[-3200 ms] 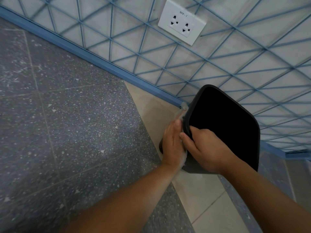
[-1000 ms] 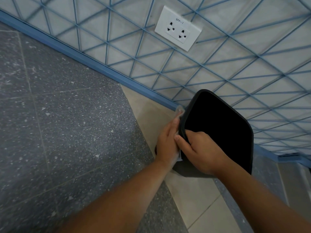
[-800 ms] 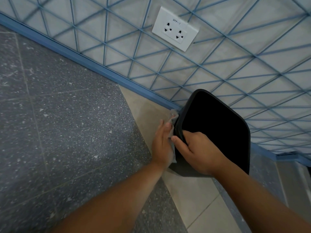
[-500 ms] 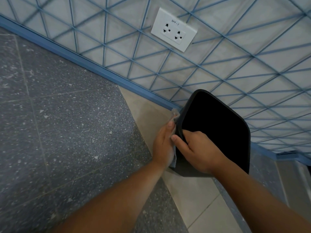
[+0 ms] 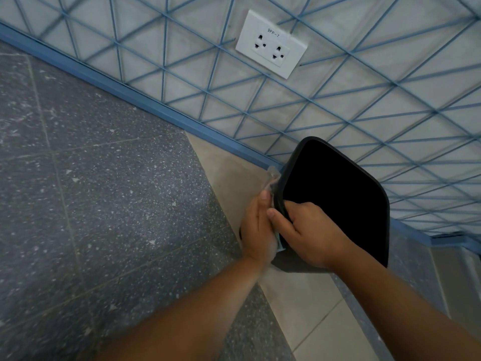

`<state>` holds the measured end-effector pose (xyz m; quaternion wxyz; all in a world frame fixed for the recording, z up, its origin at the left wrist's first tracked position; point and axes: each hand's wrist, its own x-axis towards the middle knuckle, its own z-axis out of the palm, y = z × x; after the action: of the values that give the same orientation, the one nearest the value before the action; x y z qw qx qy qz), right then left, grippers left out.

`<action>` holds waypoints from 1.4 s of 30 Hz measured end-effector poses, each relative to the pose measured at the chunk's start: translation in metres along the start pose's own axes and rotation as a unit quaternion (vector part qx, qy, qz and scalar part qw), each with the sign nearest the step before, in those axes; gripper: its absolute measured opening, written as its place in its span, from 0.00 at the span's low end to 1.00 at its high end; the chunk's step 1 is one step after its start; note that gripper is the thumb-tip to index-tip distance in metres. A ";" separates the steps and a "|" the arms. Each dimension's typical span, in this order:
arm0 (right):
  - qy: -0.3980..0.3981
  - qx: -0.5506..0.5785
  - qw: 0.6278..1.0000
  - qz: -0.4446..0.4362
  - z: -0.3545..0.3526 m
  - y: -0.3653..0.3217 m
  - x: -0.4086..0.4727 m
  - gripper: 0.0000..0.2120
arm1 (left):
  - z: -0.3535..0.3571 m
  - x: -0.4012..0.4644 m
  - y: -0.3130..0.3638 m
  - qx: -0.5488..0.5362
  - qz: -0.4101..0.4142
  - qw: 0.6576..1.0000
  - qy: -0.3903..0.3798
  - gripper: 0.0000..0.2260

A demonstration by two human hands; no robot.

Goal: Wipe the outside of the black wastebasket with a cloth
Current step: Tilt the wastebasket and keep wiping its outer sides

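Beyond both hands rises a pale wall (image 5: 338, 82) crossed by a lattice of blue lines, and its upper and right parts run out of the frame. Below and to the left of the hands spreads a dark speckled floor (image 5: 99, 204), with a band of lighter beige tile (image 5: 229, 175) passing under the hands toward the wall; a blue skirting strip (image 5: 145, 105) marks where floor meets wall. Directly ahead of the right hand stands the black wastebasket (image 5: 338, 204), just beside the skirting, its opening turned toward the camera; the inside is so dark that nothing within can be made out, and its base is hidden behind the hands and the right forearm. Both forearms enter from the bottom edge, cut off before the elbows. The right hand (image 5: 309, 235) grips the near rim of the wastebasket, thumb lying along the outside and fingers hooked over the edge into the dark interior, where their tips are lost. The left hand (image 5: 257, 227) lies flat against the wastebasket's left outer wall, fingers straight, pressing a pale cloth (image 5: 273, 178) to it; the two hands sit close together, nearly touching at the thumbs. Only a crumpled corner of the cloth shows past the left fingertips, plus a thin sliver between the hands; the rest is covered. High on the wall, well beyond the hands, sits a white double socket (image 5: 270, 44) with a small label too faint to read surely.
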<state>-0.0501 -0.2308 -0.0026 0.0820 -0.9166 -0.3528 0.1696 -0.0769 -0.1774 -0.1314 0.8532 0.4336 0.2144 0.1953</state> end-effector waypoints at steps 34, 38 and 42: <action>0.000 0.014 1.000 -0.014 0.001 0.004 0.000 0.19 | 0.009 -0.009 -0.009 0.045 0.022 0.998 0.037 0.32; 0.004 0.009 1.000 -0.006 0.000 0.006 -0.001 0.18 | 0.001 0.004 -0.021 0.026 0.011 0.999 0.043 0.34; 0.004 0.017 1.000 -0.022 -0.002 0.007 0.000 0.18 | 0.012 -0.008 -0.015 0.034 -0.001 0.998 0.048 0.37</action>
<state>-0.0451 -0.2355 -0.0028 0.1029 -0.9079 -0.3692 0.1699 -0.0747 -0.1981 -0.1360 0.8265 0.4526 0.2623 0.2079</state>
